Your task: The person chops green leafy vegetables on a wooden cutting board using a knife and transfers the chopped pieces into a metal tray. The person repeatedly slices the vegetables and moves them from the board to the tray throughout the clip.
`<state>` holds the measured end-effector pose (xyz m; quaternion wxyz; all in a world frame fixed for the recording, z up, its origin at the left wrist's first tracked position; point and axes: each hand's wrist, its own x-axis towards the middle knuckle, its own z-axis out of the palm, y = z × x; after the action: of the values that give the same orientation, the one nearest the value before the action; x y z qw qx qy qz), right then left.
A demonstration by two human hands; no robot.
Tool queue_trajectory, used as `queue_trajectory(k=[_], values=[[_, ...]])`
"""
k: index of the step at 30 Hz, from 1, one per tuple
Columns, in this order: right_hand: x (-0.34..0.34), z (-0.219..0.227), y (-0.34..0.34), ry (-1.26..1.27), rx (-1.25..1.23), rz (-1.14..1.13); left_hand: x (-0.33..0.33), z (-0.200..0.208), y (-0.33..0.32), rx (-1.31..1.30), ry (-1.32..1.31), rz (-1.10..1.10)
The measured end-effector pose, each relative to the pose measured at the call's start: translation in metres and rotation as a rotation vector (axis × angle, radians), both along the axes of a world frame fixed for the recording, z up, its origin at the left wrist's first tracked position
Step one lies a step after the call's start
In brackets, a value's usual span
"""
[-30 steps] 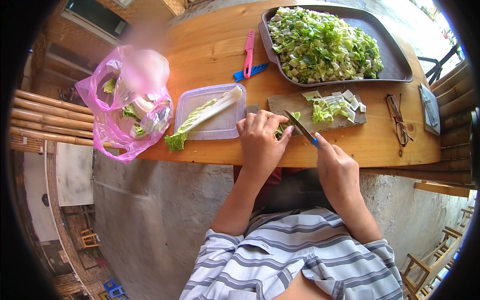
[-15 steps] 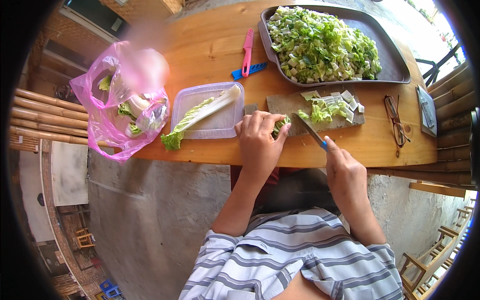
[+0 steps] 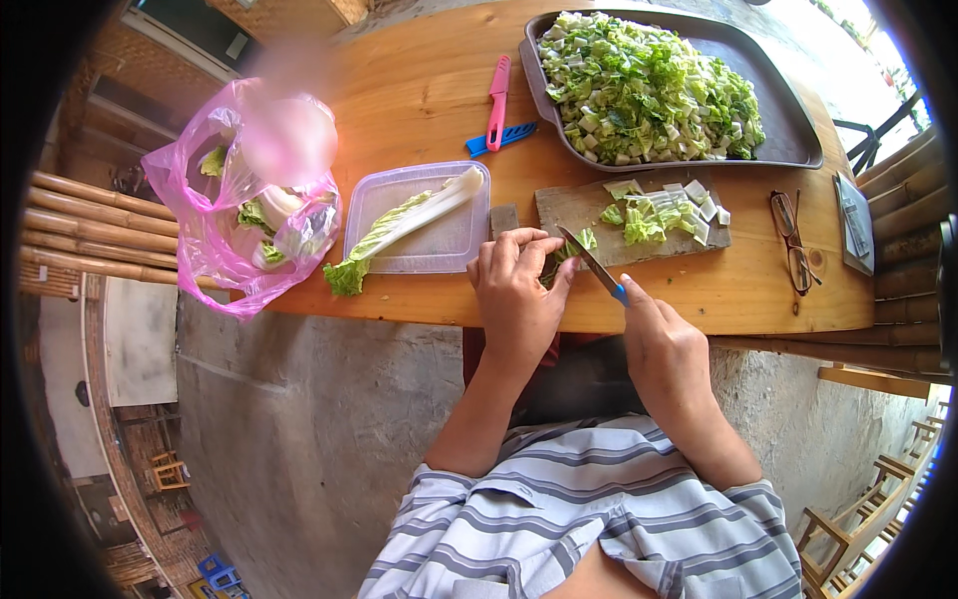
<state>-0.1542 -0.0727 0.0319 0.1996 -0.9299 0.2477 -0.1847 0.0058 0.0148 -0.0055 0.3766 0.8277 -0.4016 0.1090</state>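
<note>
My left hand (image 3: pixel 519 285) is closed over a bundle of green cabbage leaf (image 3: pixel 552 268) at the left end of a worn cutting board (image 3: pixel 624 250); the fingers hide most of the leaf. In my right hand (image 3: pixel 667 334) is a knife (image 3: pixel 596 266) with a blue handle. Its blade lies against the leaf, close to my left fingertips. Cut cabbage pieces (image 3: pixel 654 218), pale and green, are spread over the right part of the board. To the left, a long cabbage leaf (image 3: pixel 419 222) rests across a clear plastic lid or shallow container (image 3: pixel 477 240).
A dark tray (image 3: pixel 788 130) heaped with chopped cabbage (image 3: pixel 649 90) stands at the back right. Beyond the container lie a pink knife (image 3: pixel 498 105) and a blue sheath (image 3: pixel 514 138). Glasses (image 3: pixel 793 245) and a clipboard (image 3: pixel 854 225) are at right, a pink plastic bag (image 3: pixel 200 240) of cabbage at left.
My right hand and the knife have moved left, bringing the blade against the leaf beside my left fingers. A small green piece now shows just right of the blade. My left hand stays nearly in place.
</note>
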Motion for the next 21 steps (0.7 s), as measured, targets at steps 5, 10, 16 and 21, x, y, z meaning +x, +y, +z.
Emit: queue_trajectory(k=[5, 10, 16, 21], values=[[0.002, -0.004, 0.011, 0.141, -0.151, -0.027, -0.001, -0.003, 0.002, -0.023, 0.026, -0.004], [0.021, -0.006, 0.014, 0.192, -0.204, -0.020, -0.002, -0.005, -0.001, -0.043, 0.014, -0.006], [0.011, 0.005, 0.007, 0.233, -0.139, -0.012, 0.002, -0.007, 0.003, -0.145, 0.089, -0.023], [-0.015, 0.007, -0.008, 0.028, 0.113, -0.005, 0.002, -0.006, 0.000, -0.183, 0.082, -0.092]])
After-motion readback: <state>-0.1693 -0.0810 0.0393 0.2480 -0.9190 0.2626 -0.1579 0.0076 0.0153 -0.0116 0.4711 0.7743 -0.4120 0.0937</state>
